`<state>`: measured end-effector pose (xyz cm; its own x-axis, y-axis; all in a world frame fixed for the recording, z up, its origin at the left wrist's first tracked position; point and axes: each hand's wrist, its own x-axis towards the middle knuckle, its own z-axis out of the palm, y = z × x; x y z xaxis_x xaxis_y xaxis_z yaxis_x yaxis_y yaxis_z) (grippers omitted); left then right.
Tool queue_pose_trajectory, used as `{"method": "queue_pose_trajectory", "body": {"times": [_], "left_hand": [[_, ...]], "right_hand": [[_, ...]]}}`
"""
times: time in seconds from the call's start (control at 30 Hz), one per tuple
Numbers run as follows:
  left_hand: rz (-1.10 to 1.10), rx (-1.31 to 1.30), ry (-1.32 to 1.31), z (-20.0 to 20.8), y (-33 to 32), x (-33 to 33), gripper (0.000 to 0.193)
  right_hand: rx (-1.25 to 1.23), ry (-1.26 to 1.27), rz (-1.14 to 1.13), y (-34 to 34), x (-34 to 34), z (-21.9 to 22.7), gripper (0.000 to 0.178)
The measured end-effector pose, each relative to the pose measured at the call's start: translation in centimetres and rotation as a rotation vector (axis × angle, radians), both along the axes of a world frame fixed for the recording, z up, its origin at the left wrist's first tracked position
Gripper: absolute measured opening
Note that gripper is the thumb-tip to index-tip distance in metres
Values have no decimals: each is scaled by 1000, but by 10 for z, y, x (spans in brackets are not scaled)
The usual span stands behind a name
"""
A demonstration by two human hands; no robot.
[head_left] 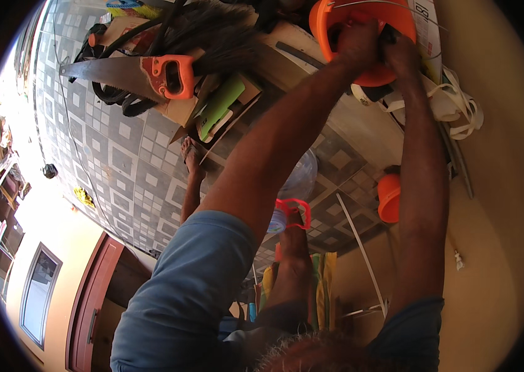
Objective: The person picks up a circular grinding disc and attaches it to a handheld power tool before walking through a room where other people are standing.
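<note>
Both my arms stretch to an orange bucket (320,30) with a wire handle at the upper right. My left hand (359,47) reaches inside it, and its fingers are hidden; something red shows just beyond them. Beside it, at the bucket's right side, my right hand (402,57) is closed with bent fingers against a small dark thing (389,34) whose kind I cannot make out. The two hands are close together. A white cloth bag (454,105) with straps hangs or lies just below the right side of the bucket.
A handsaw (113,73) with an orange handle lies at the upper left by dark bristles (224,37) and a cardboard box (246,99) with a green item. Near my legs stands a clear bottle (302,177) with a red handle. A smaller orange pot (389,197) sits by the wall.
</note>
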<state>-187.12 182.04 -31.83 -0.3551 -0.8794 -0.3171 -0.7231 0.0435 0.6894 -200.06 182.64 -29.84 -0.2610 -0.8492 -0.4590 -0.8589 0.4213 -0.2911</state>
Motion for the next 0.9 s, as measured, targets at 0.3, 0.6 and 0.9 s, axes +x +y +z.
{"method": "queue_pose_trajectory", "body": {"times": [0.3, 0.6, 0.9], "left_hand": [[49, -9, 18, 3, 8, -1, 44], [80, -50, 35, -1, 10, -3, 44], [108, -71, 85, -10, 10, -1, 42]], "right_hand": [[-29, 190, 44, -1, 0, -13, 43], [-168, 176, 39, 3, 0, -19, 39], [-159, 133, -20, 6, 13, -7, 41]]}}
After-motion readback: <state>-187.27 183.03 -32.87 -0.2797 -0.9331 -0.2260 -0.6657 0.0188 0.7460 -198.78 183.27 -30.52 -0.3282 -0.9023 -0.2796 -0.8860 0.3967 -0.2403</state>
